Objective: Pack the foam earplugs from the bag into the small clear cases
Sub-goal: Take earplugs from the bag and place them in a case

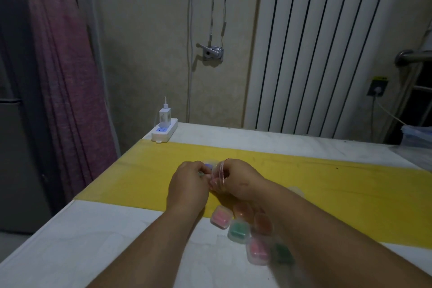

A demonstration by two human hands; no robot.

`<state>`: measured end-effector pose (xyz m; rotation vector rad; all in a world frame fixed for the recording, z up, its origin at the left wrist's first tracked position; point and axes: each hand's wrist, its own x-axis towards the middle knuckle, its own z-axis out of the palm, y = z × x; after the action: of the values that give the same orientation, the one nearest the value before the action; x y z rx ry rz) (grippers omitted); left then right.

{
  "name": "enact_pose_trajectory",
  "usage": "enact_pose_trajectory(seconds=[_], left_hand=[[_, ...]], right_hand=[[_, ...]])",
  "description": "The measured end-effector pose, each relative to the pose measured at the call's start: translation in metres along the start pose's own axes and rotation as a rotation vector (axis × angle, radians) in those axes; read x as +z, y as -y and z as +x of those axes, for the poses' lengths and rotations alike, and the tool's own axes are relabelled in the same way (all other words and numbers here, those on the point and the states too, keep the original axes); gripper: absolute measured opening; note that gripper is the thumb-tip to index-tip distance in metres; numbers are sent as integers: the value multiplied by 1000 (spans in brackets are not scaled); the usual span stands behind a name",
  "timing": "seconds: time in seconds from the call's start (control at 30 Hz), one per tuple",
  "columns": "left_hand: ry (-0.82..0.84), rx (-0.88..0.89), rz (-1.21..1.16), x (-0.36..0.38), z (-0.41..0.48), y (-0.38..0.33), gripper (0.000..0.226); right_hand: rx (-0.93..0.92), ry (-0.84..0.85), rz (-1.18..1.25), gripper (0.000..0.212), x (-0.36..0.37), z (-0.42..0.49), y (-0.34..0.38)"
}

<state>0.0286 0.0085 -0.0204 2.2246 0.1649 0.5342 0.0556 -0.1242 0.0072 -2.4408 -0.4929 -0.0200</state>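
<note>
My left grip [189, 180] and right grip [236, 177] pinch the clear bag [221, 172], a blue earplug [208, 167] between them; behind the right grip, several filled cases [238, 229] sit on the bench [93, 241]; I judge packing unfinished.

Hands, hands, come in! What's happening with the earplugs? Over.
Left hand pinching blue earplug. Right hand gripping clear plastic, case or bag unclear. Filled cases beside right forearm, nothing blocking.

Dim, flat indoor light, greyish cast. Wall crank [211, 52] throws soft shadow down-left. Wide-angle bend at edges: radiator [315, 42] bars fan out. Filled cases [238, 229] at btm soft/blurry. Curtain [70, 77] side darkest, detail lost.
</note>
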Motion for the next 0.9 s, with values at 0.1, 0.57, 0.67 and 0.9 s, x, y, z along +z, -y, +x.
enact_pose_trajectory(seconds=[0.1, 0.57, 0.67, 0.9], left_hand=[[-18, 3, 23, 1, 0, -1, 12], [7, 6, 13, 2, 2, 3, 16], [9, 9, 10, 2, 2, 2, 16], [0, 8, 15, 3, 3, 4, 16]], right_hand=[[7, 20, -41, 26, 6, 2, -2], [2, 44, -188, 25, 8, -3, 4], [-14, 46, -191, 25, 10, -3, 5], [6, 9, -200, 24, 13, -4, 4]])
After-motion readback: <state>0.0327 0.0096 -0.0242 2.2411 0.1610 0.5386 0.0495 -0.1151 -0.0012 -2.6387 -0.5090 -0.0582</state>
